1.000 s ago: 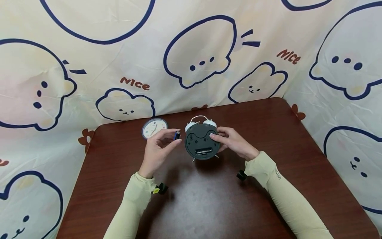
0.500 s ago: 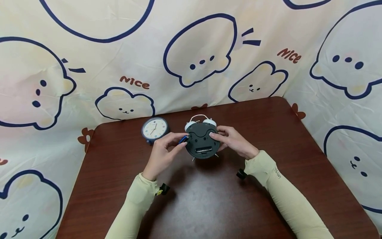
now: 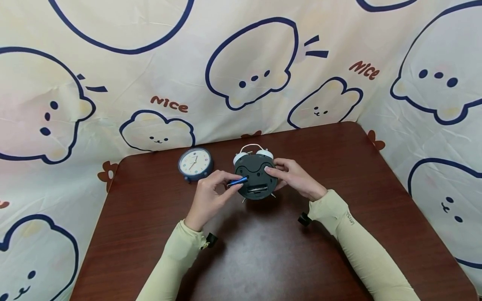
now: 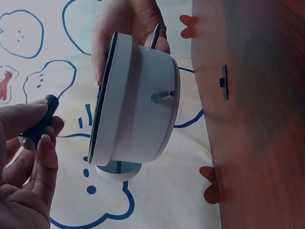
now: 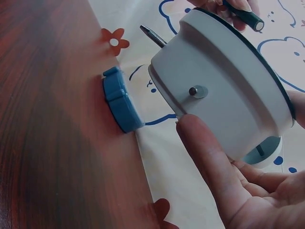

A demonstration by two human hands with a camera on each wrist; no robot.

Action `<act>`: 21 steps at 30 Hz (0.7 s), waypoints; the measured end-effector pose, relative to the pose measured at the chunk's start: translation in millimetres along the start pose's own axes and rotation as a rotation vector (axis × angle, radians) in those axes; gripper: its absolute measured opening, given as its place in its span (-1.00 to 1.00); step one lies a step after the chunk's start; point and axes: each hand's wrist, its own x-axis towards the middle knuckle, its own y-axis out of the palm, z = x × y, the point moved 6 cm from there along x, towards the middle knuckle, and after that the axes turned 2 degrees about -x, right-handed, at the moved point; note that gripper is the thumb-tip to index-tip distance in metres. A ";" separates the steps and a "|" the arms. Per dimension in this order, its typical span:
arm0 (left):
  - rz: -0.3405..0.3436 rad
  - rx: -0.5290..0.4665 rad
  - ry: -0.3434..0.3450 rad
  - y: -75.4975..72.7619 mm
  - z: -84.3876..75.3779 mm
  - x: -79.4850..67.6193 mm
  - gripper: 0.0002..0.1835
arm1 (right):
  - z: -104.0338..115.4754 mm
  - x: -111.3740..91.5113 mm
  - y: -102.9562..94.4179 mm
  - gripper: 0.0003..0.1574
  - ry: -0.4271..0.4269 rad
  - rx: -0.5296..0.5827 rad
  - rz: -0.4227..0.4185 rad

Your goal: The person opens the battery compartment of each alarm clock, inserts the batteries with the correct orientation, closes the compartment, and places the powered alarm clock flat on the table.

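Between thumb and fingertips, my left hand (image 3: 208, 200) pinches a blue battery (image 3: 238, 181), which overlaps the left side of a twin-bell alarm clock (image 3: 251, 169) in the head view. My right hand (image 3: 299, 180) grips that clock by its right side, thumb on the dark back and fingers around the white casing (image 5: 224, 76). The clock's back faces me, bells up, with an open battery compartment (image 3: 257, 189) low on it. In the left wrist view the battery (image 4: 40, 123) is held slantwise, apart from the clock's back edge.
A round blue clock (image 3: 194, 164) with a white face stands at the back left of the brown table (image 3: 324, 259). A thin dark strip with a small tab (image 4: 224, 82) lies on the table. Printed cloth (image 3: 256, 62) hangs behind the table.
My left hand has moved right and slightly down, bringing the battery from beside the clock to over its back, and the battery has turned from upright to nearly level. My right hand stays put.
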 end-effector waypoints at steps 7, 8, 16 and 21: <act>0.020 -0.018 0.046 6.2 -2.7 0.3 -0.78 | 0.5 -0.3 -0.2 -0.45 0.004 -0.006 0.001; 0.023 -0.019 0.047 6.9 -3.0 0.3 -0.79 | 0.3 -0.4 -0.4 -0.45 0.005 -0.007 0.001; 0.018 0.007 0.019 6.9 -5.0 1.5 -0.77 | -0.2 -1.0 -1.1 -0.46 -0.001 -0.012 0.001; 0.007 -0.002 0.017 5.9 -4.3 0.8 -0.79 | -1.4 0.0 -0.3 -0.46 -0.003 -0.005 0.002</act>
